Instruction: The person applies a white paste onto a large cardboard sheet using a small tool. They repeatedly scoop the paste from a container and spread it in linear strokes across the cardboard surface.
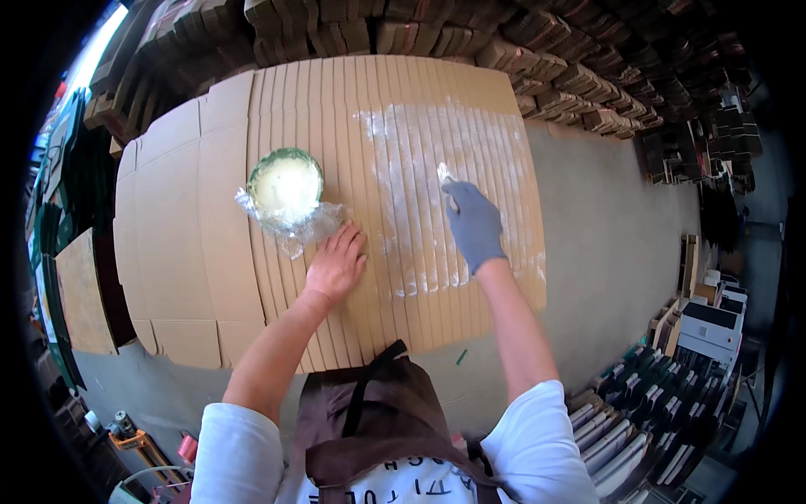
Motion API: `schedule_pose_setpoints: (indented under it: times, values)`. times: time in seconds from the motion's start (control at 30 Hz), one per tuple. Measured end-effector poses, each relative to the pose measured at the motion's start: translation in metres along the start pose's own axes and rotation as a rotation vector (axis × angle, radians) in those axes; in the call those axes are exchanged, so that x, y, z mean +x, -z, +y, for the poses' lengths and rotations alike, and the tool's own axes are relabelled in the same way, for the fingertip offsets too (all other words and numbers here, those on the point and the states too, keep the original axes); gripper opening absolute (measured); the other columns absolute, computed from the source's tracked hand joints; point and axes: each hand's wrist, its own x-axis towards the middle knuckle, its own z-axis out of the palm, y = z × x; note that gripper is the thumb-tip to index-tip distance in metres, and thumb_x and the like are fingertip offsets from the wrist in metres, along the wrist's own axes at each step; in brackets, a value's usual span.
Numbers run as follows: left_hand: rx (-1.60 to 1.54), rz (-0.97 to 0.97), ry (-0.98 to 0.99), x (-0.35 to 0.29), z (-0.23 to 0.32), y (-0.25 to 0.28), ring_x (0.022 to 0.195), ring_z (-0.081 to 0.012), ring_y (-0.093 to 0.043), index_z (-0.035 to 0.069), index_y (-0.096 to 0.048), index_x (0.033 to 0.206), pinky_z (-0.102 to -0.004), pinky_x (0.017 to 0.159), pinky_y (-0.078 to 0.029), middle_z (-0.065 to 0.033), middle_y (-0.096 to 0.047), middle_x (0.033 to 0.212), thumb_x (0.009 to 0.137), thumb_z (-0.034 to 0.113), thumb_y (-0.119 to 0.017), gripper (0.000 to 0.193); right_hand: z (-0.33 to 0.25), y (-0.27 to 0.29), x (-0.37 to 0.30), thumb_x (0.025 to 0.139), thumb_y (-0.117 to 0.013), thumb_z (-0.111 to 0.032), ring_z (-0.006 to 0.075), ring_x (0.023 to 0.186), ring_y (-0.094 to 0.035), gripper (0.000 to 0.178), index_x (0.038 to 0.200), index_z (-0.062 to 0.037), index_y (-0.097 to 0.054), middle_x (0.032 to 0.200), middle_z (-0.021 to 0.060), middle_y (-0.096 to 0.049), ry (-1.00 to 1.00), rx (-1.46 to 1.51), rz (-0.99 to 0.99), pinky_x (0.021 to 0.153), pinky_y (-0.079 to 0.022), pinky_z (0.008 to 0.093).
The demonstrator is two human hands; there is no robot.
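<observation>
Fanned sheets of brown cardboard [180,244] lie overlapped, their edges forming narrow strips. My left hand [337,256] is bare and rests on these strips with its fingers stretched out, holding nothing. Just beyond it stands a round green-rimmed tub [287,181] of pale, creamy paste. Crumpled clear plastic film [306,227] hangs over the tub's near side, close to my left fingertips. My right hand [474,220], in a grey glove, is closed around a small white-smeared piece [444,173] whose kind I cannot make out. Under and around it, a wet white coating [403,202] covers the strips.
Stacks of folded cardboard [411,38] line the far side and the far right. Grey floor [604,202] shows right of the sheets. A grey-white machine [709,332] stands at the right, with rows of dark and pale panels [621,428] nearer. Flat boards [84,290] stand at the left.
</observation>
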Motion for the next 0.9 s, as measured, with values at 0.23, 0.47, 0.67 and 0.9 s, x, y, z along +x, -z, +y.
schedule_pose_setpoints:
  times: [0.23, 0.47, 0.67, 0.9]
  values:
    - [-0.016, -0.006, -0.020, 0.010, 0.005, 0.002, 0.138, -0.0267, -0.037, 0.005, -0.050, 0.132, -0.0440, 0.110, -0.034, -0.0104, -0.045, 0.143, 0.092, 0.024, -0.058, 0.045, 0.027, -0.012, -0.097, 0.082, -0.057, -0.001, 0.0336, 0.096, -0.062, 0.033, 0.113, -0.0089, -0.061, 0.116, 0.0120, -0.062, 0.058, -0.221, -0.049, 0.082, -0.051, 0.0460]
    - [0.008, 0.005, -0.021, 0.008, 0.005, -0.002, 0.138, -0.0269, -0.037, 0.005, -0.050, 0.131, -0.0450, 0.110, -0.034, -0.0102, -0.045, 0.143, 0.090, 0.022, -0.060, 0.045, 0.011, -0.005, -0.101, 0.082, -0.056, -0.002, 0.0340, 0.098, -0.062, 0.035, 0.115, -0.0107, -0.061, 0.122, 0.0116, -0.060, -0.017, -0.237, -0.147, 0.086, -0.051, 0.0449]
    - [-0.008, 0.033, -0.043, 0.010, 0.004, -0.005, 0.137, -0.0297, -0.038, 0.004, -0.050, 0.130, -0.0464, 0.110, -0.034, -0.0116, -0.046, 0.141, 0.088, 0.018, -0.062, 0.046, 0.015, -0.027, -0.105, 0.083, -0.055, -0.002, 0.0341, 0.097, -0.062, 0.033, 0.115, -0.0101, -0.062, 0.120, 0.0096, -0.061, 0.111, -0.304, -0.069, 0.086, -0.051, 0.0444]
    - [0.027, 0.042, -0.032, 0.003, -0.001, -0.006, 0.138, -0.0272, -0.037, 0.006, -0.049, 0.131, -0.0448, 0.110, -0.035, -0.0099, -0.045, 0.143, 0.091, 0.020, -0.060, 0.044, 0.017, 0.020, -0.118, 0.084, -0.058, 0.001, 0.0364, 0.098, -0.064, 0.030, 0.111, -0.0105, -0.066, 0.112, 0.0124, -0.067, 0.004, -0.075, 0.003, 0.087, -0.051, 0.0437]
